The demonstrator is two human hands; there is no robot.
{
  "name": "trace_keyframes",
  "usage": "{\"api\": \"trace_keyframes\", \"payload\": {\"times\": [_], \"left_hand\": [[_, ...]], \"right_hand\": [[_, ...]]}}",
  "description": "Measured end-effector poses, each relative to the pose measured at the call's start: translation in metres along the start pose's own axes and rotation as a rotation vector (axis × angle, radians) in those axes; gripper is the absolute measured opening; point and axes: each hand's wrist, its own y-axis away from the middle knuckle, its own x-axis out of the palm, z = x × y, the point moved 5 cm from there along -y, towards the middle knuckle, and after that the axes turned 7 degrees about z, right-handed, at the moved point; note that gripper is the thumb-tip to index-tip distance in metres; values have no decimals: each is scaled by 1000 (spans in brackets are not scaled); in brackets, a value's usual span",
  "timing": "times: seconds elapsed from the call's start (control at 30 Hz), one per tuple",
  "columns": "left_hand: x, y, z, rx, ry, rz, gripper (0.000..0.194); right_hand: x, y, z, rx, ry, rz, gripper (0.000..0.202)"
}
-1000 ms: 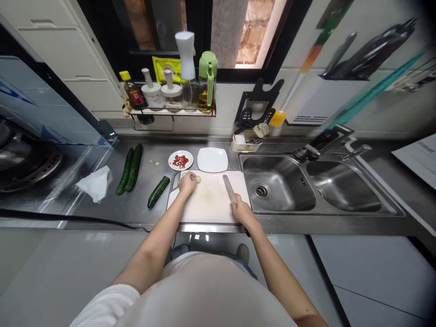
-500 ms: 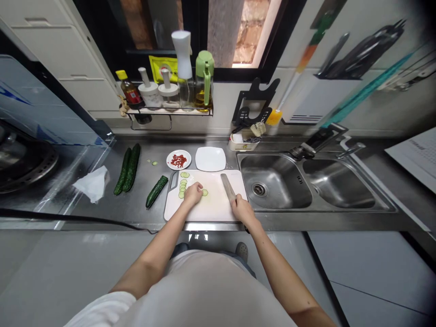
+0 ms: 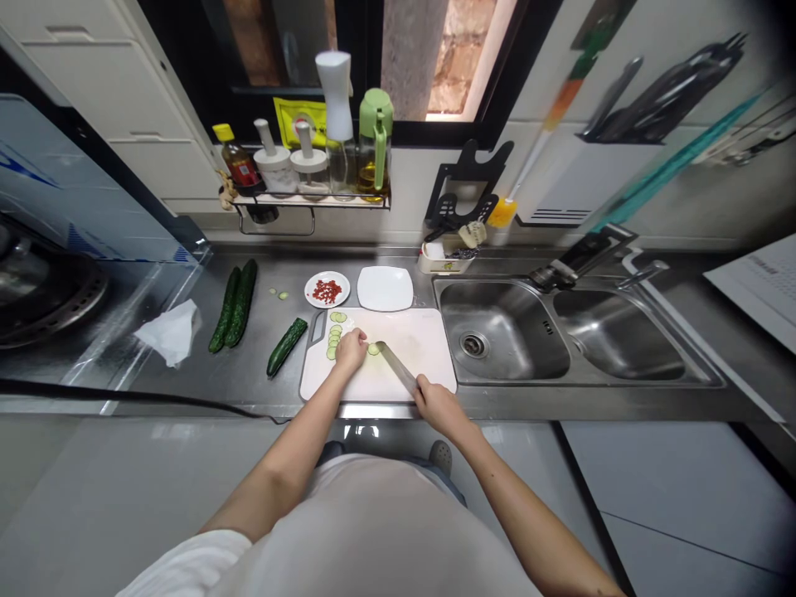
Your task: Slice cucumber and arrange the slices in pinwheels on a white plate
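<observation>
Steel worktop [image 3: 261,390] carried a white rectangular plastic cutting board [image 3: 419,344] beside the twin steel sink [image 3: 516,344]. Left of the board lay a short dark-green cucumber piece [image 3: 287,347]. The right hand [image 3: 435,406] had its fingers clenched round a steel-bladed kitchen knife [image 3: 396,367], tip angled towards the left hand [image 3: 350,349], whose bent fingers pressed on pale-green cucumber slices [image 3: 334,334] on the board.
</observation>
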Motion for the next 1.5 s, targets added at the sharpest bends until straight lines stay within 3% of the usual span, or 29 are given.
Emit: {"api": "trace_keyframes", "payload": {"times": [1.13, 1.5], "left_hand": [[-3, -1, -2, -11, -4, 32, 17], [-3, -2, -1, -11, -7, 32, 17]], "right_hand": [[2, -10, 3, -70, 75, 74, 22], [-8, -16, 10, -79, 95, 97, 28]]}}
